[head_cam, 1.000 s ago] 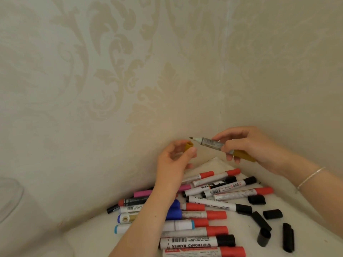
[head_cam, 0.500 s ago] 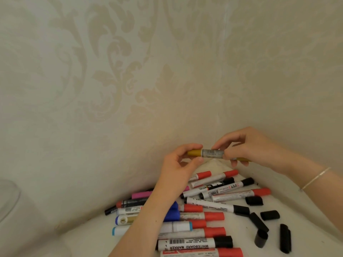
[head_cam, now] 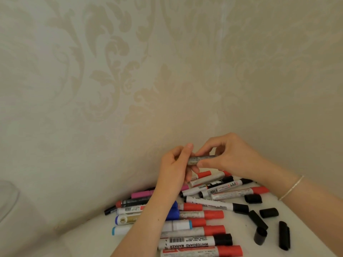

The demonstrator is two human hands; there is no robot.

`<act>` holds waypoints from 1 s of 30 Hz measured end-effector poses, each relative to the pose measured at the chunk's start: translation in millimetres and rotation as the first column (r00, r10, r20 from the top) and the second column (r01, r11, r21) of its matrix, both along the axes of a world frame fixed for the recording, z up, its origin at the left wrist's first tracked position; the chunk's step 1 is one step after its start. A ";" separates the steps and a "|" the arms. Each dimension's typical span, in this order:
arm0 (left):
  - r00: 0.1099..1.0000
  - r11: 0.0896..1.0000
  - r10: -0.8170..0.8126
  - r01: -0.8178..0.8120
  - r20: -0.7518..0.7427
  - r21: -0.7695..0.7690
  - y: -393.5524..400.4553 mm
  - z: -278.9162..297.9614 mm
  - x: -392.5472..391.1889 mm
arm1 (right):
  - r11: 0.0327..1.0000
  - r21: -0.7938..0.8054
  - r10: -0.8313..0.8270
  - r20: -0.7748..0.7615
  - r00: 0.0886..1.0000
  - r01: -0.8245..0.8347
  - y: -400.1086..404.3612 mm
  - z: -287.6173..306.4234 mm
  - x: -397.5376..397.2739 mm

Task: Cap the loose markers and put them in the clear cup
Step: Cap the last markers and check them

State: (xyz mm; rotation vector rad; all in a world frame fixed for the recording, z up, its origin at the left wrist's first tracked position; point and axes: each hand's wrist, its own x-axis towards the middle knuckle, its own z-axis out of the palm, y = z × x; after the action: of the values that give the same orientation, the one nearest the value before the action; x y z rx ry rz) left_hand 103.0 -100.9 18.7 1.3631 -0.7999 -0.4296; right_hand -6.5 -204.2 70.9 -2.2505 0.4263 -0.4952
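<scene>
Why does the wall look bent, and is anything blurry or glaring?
Head view: the wide-angle lens bows the wallpaper; light is soft and even, no glare; the clear cup is faint at the left edge; the left hand and right hand look slightly soft.

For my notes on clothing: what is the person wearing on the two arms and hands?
Both forearms are bare, with no sleeves in view. The right wrist carries a thin, pale, shiny bracelet. The left hand and right hand show no gloves and no rings that I can make out.
</scene>
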 end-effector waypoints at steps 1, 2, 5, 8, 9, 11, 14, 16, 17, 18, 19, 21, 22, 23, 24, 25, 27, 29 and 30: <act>1.000 1.000 0.018 -0.018 -0.007 -0.004 0.4 1.1 0.0 | 1.000 0.004 -0.004 0.005 1.000 0.004 1.0 0.2 1.7; 0.999 0.999 0.035 -0.035 -0.005 -0.008 0.5 2.4 -0.2 | 1.000 0.004 -0.003 0.006 1.000 0.003 1.4 0.7 3.7; 0.996 0.996 0.086 -0.086 0.011 -0.007 0.8 3.1 -2.8 | 1.000 0.011 0.007 0.000 1.000 -0.007 1.8 2.9 5.7; 0.993 0.993 0.118 -0.118 0.014 -0.004 0.4 1.5 -5.3 | 0.999 0.034 -0.002 0.002 1.000 0.001 2.4 2.3 5.2; 0.993 0.993 0.121 -0.121 0.018 -0.004 -0.1 1.3 -5.8 | 0.999 0.046 -0.005 0.012 1.000 0.004 2.8 1.3 4.5; 0.991 0.992 0.129 -0.129 0.032 0.004 -1.1 1.1 -5.4 | 0.994 0.111 -0.008 0.049 0.999 0.003 2.5 -2.5 3.1; 0.987 0.990 0.141 -0.142 0.071 0.015 -1.5 -0.4 -4.2 | 0.987 0.162 0.002 0.075 0.997 -0.014 0.9 -9.6 4.0; 0.984 0.987 0.153 -0.156 0.089 0.027 -2.2 -2.9 -1.9 | 0.984 0.174 0.014 0.072 0.997 -0.026 -1.2 -13.5 7.3; 0.982 0.986 0.160 -0.165 0.102 0.037 -2.6 -4.4 -0.1 | 0.982 0.185 0.028 0.068 0.997 -0.040 -3.0 -14.3 9.3; 0.978 0.985 0.162 -0.169 0.129 0.043 -2.5 -5.6 0.5 | 0.980 0.189 0.049 0.059 0.997 -0.059 -5.7 -14.9 10.6; 0.969 0.984 0.164 -0.175 0.187 0.044 -2.8 -6.7 0.7 | 0.982 0.174 0.073 0.044 0.996 -0.080 -9.9 -15.1 11.6; 0.883 0.972 0.193 -0.232 0.428 0.040 -3.5 -10.5 1.4 | 0.990 0.091 0.113 -0.020 0.993 -0.111 -20.8 -15.5 14.1; 0.799 0.960 0.227 -0.279 0.556 0.008 -3.6 -12.4 1.4 | 0.992 0.045 0.123 -0.066 0.990 -0.120 -26.8 -16.4 15.7; 0.714 0.948 0.271 -0.313 0.646 -0.051 -3.6 -13.7 1.2 | 0.993 -0.009 0.116 -0.124 0.986 -0.118 -33.0 -18.3 17.7; 0.653 0.938 0.311 -0.327 0.690 -0.113 -3.8 -14.7 1.4 | 0.991 -0.077 0.097 -0.192 0.977 -0.113 -38.5 -20.9 20.2; 0.620 0.931 0.336 -0.331 0.709 -0.152 -3.6 -15.3 1.9 | 0.982 -0.152 0.072 -0.263 0.962 -0.115 -42.5 -24.4 23.0; 0.601 0.933 0.324 -0.332 0.730 -0.141 -2.1 -16.2 4.1 | 0.957 -0.254 0.038 -0.362 0.931 -0.138 -45.9 -34.2 29.6; 0.606 0.947 0.222 -0.321 0.764 -0.021 -0.2 -17.5 5.2 | 0.935 -0.312 0.031 -0.400 0.916 -0.168 -44.4 -44.8 35.4; 0.603 0.945 0.142 -0.318 0.785 0.074 -0.1 -18.7 5.3 | 0.928 -0.327 0.032 -0.407 0.913 -0.178 -43.1 -49.5 37.6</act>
State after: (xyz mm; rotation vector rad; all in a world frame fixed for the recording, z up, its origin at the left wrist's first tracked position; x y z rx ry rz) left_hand 108.3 -101.0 0.0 1.8549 -1.2801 0.3519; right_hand 31.1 -247.3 21.4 -2.7248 0.4375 -0.0514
